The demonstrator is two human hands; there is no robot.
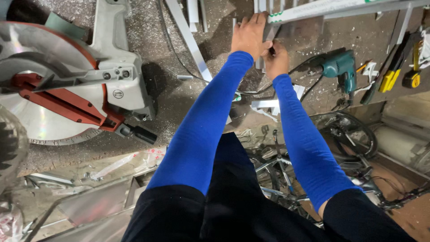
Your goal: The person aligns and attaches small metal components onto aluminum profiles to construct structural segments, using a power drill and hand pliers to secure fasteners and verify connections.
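Gripping a short silver-grey aluminium profile piece (271, 31) near the far edge of the dusty grey counter (179, 98), we see both hands closed on it: the left hand (249, 35) wraps over its top with fingers curled down, and the right hand (276, 58) pinches it from below, the two hands touching each other. Both arms wear bright blue sleeves. Just above the hands, a long white aluminium bar with a green-marked end (322, 9) runs along the far edge toward the right corner, and the held piece sits just beneath its end. A slanted grey metal strip (190, 42) lies to the left of the hands. Further left, a large mitre saw with grey body and red arm (67, 85) fills the left side of the counter, with metal shavings scattered about it. To the right of the hands, a teal electric drill (338, 67) lies on its side, its black cable trailing toward the hands. Near the right edge rest a yellow-and-black tool (389, 76) and a yellow tape measure (412, 79).
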